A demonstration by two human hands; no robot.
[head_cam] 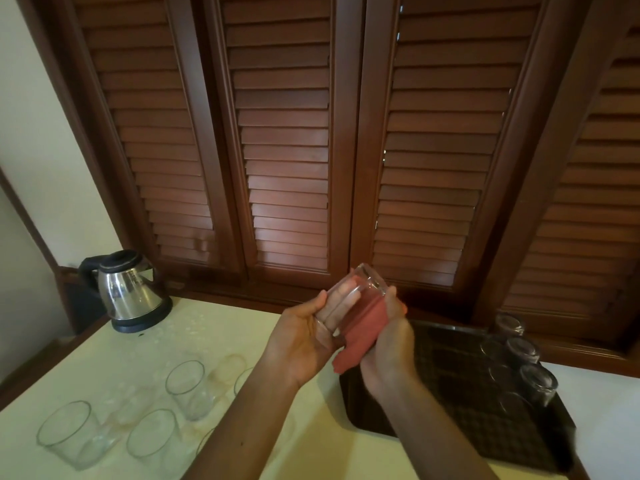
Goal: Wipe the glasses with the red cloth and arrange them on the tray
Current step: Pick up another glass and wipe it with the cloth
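Head view | left hand (304, 336) holds glass (349, 299), fingers inside it, base tilted up and away | right hand (389, 337) presses red cloth (360, 329) against its side | tray (450, 386) lies right, nearer the right hand | unwiped glasses (185, 388) wait left on table (207, 327).

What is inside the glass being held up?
Fingers of the left hand show through the glass. The red cloth, in the right hand, covers its far side.

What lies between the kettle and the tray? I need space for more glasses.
In the head view, bare tabletop, with the hands holding a glass above it.
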